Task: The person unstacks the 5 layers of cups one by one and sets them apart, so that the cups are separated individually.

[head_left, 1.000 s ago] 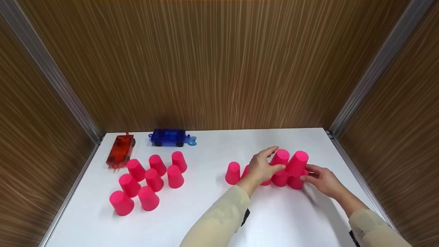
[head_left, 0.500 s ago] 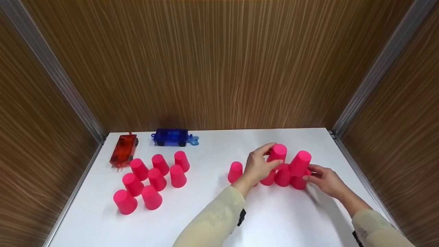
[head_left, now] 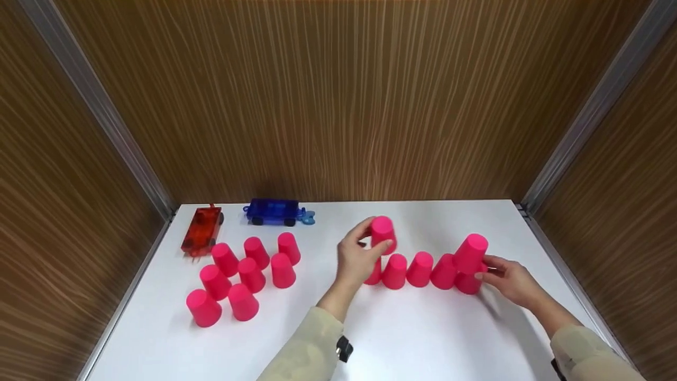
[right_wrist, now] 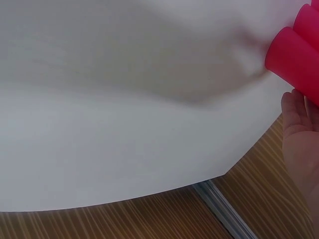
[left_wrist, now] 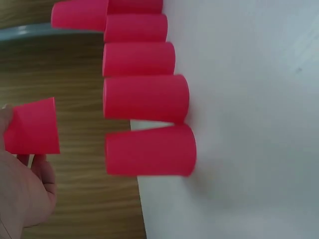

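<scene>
My left hand (head_left: 357, 259) pinches a pink cup (head_left: 383, 233), upside down, in the air above the left end of a row of pink cups (head_left: 394, 272). In the left wrist view the held cup (left_wrist: 34, 128) is apart from the row, with the thumb and fingers of my left hand (left_wrist: 27, 191) round it. Another cup (head_left: 470, 253) stands upside down on top of the row's right end. My right hand (head_left: 510, 283) touches the right side of the end cup (head_left: 468, 283); in the right wrist view its fingers look fairly straight against a cup (right_wrist: 294, 62).
Several more pink cups (head_left: 251, 275) stand upside down in a group at left on the white table (head_left: 317, 344). Behind them are a clear red toy wagon (head_left: 202, 231) and a blue one (head_left: 275, 211). Wood-patterned panels (head_left: 338, 106) enclose the back and sides.
My left hand has lifted its cup off the row beside the upper right cup and carried it left. My right hand has stayed by the right end. The head view has shifted slightly.
</scene>
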`<act>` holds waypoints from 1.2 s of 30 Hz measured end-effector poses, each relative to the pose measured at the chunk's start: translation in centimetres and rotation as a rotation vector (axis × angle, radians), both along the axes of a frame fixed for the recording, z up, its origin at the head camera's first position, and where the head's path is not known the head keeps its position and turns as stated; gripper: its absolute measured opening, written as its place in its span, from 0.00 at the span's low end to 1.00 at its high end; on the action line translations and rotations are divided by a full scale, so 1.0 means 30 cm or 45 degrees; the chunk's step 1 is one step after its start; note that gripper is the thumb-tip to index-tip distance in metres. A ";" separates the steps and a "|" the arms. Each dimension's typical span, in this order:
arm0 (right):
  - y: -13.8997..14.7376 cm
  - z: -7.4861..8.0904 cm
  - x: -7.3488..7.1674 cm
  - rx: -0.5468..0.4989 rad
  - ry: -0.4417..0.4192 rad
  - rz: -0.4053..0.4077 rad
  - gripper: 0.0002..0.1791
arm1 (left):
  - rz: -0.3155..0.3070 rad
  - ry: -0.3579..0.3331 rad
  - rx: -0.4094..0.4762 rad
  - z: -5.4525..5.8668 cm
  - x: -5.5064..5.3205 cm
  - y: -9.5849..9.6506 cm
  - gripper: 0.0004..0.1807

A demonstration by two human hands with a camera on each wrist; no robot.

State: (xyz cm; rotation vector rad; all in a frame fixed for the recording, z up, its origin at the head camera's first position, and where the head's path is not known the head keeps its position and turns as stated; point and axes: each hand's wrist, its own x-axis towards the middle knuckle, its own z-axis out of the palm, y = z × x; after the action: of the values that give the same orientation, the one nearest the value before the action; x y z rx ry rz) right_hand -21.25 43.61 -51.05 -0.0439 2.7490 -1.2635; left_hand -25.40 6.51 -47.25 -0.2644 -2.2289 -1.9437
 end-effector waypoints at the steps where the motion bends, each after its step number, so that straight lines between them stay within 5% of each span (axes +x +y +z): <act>1: 0.000 0.000 0.000 0.001 -0.004 -0.001 0.40 | 0.037 -0.010 0.015 -0.006 0.005 -0.020 0.35; 14: 0.003 -0.004 -0.004 0.019 -0.002 -0.004 0.40 | 0.410 0.053 0.068 -0.055 0.119 -0.207 0.35; 26: -0.002 -0.006 -0.005 0.019 0.010 0.006 0.39 | 0.589 -0.030 0.045 -0.169 0.221 -0.370 0.36; 36: -0.002 -0.005 -0.004 0.020 0.023 0.008 0.38 | 0.719 -0.165 0.031 -0.263 0.267 -0.474 0.35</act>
State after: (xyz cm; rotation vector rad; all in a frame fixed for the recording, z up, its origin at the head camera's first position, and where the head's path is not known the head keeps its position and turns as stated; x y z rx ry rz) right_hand -21.37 43.54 -51.21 -0.0624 2.7712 -1.2463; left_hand -17.39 -7.71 -55.14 0.4594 -2.0468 -1.7054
